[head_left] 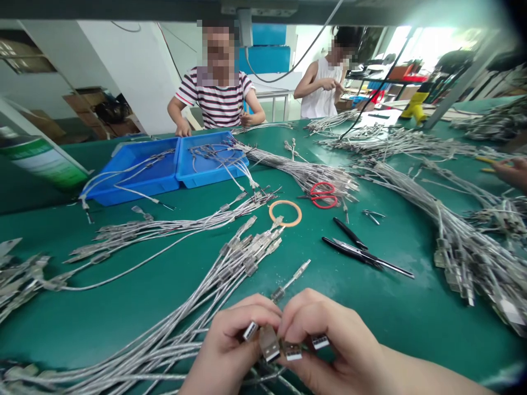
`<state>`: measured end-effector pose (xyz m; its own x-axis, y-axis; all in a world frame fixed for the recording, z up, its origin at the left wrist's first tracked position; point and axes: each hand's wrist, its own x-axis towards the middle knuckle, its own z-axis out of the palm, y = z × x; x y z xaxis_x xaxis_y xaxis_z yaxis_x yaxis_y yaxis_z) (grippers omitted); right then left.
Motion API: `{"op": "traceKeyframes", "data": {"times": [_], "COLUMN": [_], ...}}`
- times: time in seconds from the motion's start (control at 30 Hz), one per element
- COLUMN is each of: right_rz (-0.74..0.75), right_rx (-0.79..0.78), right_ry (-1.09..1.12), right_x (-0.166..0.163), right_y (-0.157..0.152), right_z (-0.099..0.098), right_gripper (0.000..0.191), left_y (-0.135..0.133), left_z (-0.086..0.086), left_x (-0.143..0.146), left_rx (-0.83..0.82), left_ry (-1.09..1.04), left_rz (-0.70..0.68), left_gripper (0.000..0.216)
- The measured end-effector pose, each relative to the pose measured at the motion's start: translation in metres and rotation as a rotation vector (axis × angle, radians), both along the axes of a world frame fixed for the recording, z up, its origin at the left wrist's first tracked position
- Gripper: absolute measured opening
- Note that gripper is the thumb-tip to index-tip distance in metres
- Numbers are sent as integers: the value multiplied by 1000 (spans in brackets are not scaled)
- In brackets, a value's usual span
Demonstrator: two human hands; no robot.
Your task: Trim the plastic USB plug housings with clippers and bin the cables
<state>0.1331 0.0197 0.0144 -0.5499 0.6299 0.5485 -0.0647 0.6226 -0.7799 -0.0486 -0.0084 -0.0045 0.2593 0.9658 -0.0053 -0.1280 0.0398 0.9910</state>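
Low in the head view, my left hand [234,340] and my right hand [333,340] meet, fingers curled round several USB cables. Metal USB plugs [270,345] poke out toward me between the thumbs and fingers, two by each hand. Just beyond my fingertips a cable end with a grey ferrite bead [278,294] lies pointing away. To the left a bundle of silvery USB cables [197,299] runs along the table, its plugs near an orange ring [285,213]. Parts of the held cables are hidden by my palms.
Two blue trays [138,170] with cables stand at the back left. Red-handled scissors [324,195], a black-handled tool [366,255] and a pen lie right of centre. Large cable bundles [453,230] cover the right side. Two people work opposite; another person's hand [513,171] shows at right.
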Motion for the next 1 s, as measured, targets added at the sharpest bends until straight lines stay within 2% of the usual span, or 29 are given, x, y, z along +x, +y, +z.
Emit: {"op": "traceKeyframes", "data": {"times": [0.17,0.3,0.5,0.6,0.73,0.87,0.93,1.0], "right_rz": [10,-57,12,15,30,17,-7,-20], "right_rx": [17,-20,23,-38,-172,-241,-234,-221], "right_ry": [1,-8,-31,-1,10,34,54,63], "right_x": [1,-2,-1,2,3,2,2,2], "right_y": [0,-2,2,4,6,6,6,4], "right_z": [-1,2,11,15,16,13,11,10], "right_gripper": [22,27,7,7,7,11,14,14], "left_y": [-1,-1,-2,-4,-6,-10,-11,-12], "left_z": [3,7,6,3,-2,-9,-12,-13], "left_x": [-1,3,1,-4,-7,-8,-6,-3], "left_rx": [2,-7,-30,-75,-138,-175,-201,-199], "left_ry": [15,32,48,-14,-128,-182,-192,-218], "left_rz": [3,4,-27,-89,-124,-7,92,133], "left_gripper": [12,20,25,21,31,19,18,17]}}
